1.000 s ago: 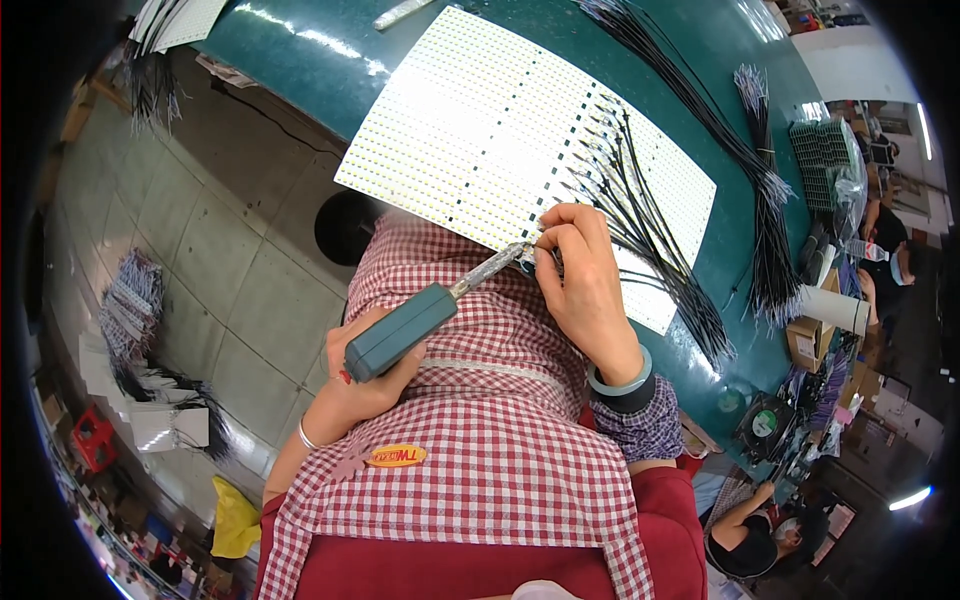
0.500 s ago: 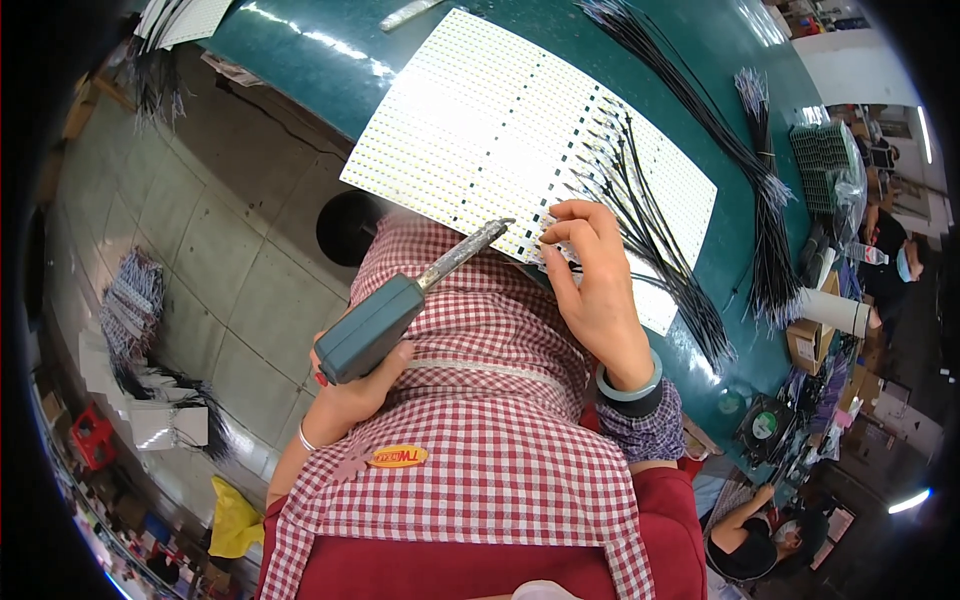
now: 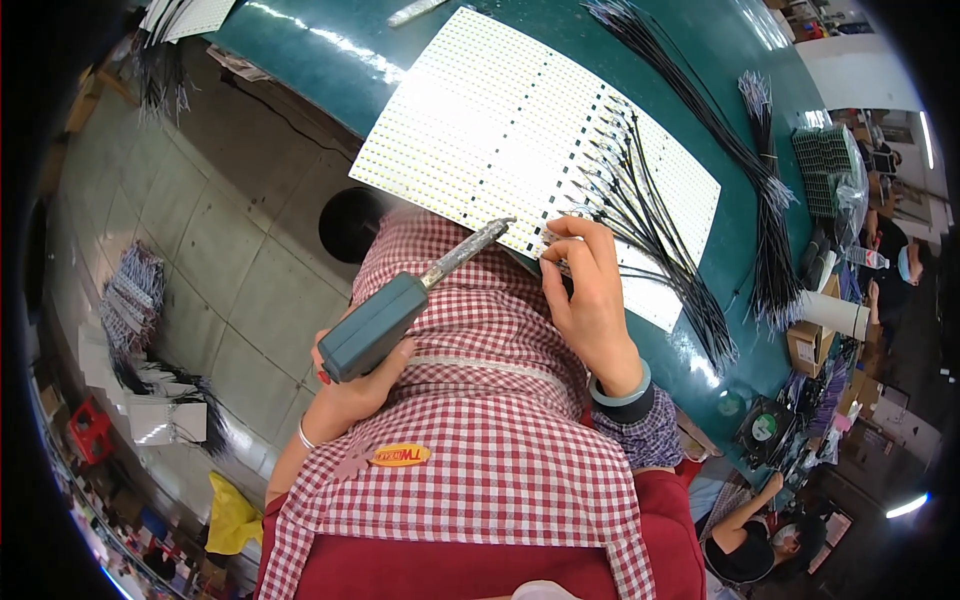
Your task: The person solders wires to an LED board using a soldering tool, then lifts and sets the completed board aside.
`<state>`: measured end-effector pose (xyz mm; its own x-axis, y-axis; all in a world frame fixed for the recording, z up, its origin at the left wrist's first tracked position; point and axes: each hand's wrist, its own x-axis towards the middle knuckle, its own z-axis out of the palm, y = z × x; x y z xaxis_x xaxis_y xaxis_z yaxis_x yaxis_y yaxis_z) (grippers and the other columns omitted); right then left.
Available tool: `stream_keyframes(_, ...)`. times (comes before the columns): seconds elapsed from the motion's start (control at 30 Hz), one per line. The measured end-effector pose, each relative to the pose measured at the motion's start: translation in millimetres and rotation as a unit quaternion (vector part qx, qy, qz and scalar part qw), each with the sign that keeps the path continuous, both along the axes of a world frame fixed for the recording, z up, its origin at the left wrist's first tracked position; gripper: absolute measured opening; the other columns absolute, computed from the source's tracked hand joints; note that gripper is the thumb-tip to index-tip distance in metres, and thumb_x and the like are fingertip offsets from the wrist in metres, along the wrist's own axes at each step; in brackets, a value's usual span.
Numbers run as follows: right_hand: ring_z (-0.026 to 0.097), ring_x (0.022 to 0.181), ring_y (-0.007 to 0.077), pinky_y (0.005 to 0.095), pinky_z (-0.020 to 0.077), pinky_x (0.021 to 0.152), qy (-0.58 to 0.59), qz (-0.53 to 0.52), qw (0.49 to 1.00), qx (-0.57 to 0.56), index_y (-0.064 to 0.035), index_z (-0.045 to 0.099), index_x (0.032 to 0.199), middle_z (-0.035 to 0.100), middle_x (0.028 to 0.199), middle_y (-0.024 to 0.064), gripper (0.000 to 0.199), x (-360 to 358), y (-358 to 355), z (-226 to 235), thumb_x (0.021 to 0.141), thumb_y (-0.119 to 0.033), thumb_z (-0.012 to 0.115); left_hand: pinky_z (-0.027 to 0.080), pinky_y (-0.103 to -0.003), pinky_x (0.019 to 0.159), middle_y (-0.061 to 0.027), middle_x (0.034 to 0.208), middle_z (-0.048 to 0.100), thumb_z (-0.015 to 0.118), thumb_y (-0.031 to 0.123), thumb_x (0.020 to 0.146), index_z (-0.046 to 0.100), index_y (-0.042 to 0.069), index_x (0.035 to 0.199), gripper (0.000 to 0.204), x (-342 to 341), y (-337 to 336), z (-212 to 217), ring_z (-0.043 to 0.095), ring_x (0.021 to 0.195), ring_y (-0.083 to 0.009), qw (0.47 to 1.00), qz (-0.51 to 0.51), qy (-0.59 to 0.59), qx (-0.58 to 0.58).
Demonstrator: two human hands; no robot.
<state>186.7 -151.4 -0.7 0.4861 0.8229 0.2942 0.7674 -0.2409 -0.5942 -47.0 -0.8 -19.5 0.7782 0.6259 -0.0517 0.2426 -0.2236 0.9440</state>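
My left hand grips a soldering iron with a teal handle. Its metal tip points at the near edge of a large white LED panel lying on the dark green table. At that same edge my right hand pinches a thin black wire against the panel. A row of black wires is attached along the panel and fans out to the right. I wear a red and white checked apron.
A long bundle of black wires lies across the table on the right. A green ribbed block and small boxes sit at the far right. More panels with wires lie on the tiled floor at left. Another person sits lower right.
The soldering iron's tip has drawn back to the left, away from my right hand's fingers. My right hand has stayed at the panel's edge.
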Motion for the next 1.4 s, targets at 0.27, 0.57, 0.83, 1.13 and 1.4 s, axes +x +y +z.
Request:
stream_keyframes(0.27, 0.056, 0.098, 0.0333, 0.0397, 0.0468, 0.081, -0.001, -0.032, 0.999, 0.031, 0.0015, 0.053, 0.088, 0.056, 0.110, 0.0174, 0.021, -3, -6, -10, 0.074, 0.011, 0.065, 0.047, -0.025, 0.055, -0.0086, 0.078, 0.065, 0.072, 0.001, 0.077, 0.068, -0.003, 0.094, 0.019, 2, -1, 0, 0.061, 0.060, -0.0154, 0.997, -0.053, -0.042, -0.023)
stream_keyframes(0.57, 0.057, 0.098, 0.0333, 0.0404, 0.0472, 0.081, 0.005, -0.032, 0.998, 0.046, 0.0011, 0.053, 0.089, 0.057, 0.111, 0.0163, 0.021, -4, -6, -14, 0.074, 0.011, 0.065, 0.049, -0.025, 0.055, -0.0087, 0.080, 0.067, 0.072, -0.002, 0.075, 0.067, -0.005, 0.097, 0.023, 11, 0, 12, 0.065, 0.063, -0.0140, 0.995, -0.075, -0.059, 0.029)
stream_keyframes(0.83, 0.057, 0.098, 0.0334, 0.0406, 0.0471, 0.082, -0.005, -0.025, 0.999, 0.045, 0.0006, 0.053, 0.090, 0.057, 0.110, 0.0161, 0.023, -4, -7, -14, 0.074, 0.011, 0.065, 0.049, -0.025, 0.053, -0.0088, 0.077, 0.066, 0.073, 0.000, 0.074, 0.066, -0.003, 0.089, 0.017, 14, 1, 13, 0.064, 0.059, -0.0157, 0.993, -0.106, -0.039, 0.032)
stream_keyframes(1.13, 0.056, 0.097, 0.0333, 0.0408, 0.0469, 0.081, -0.008, -0.027, 0.999, 0.043, 0.0002, 0.052, 0.090, 0.057, 0.110, 0.0158, 0.022, -4, -6, -14, 0.074, 0.010, 0.064, 0.050, -0.024, 0.057, -0.0064, 0.081, 0.068, 0.073, 0.002, 0.078, 0.067, -0.004, 0.097, 0.021, 0, -1, 5, 0.064, 0.065, -0.0119, 0.997, -0.067, -0.038, -0.022)
stream_keyframes(1.4, 0.056, 0.098, 0.0341, 0.0412, 0.0460, 0.083, -0.019, -0.026, 0.999, 0.040, 0.0007, 0.053, 0.090, 0.058, 0.110, 0.0160, 0.021, -5, -9, -13, 0.075, 0.010, 0.064, 0.050, -0.025, 0.062, -0.0094, 0.102, 0.067, 0.073, -0.002, 0.079, 0.063, -0.003, 0.114, 0.037, 2, 21, 18, 0.062, 0.072, -0.0111, 0.975, 0.086, -0.074, -0.192)
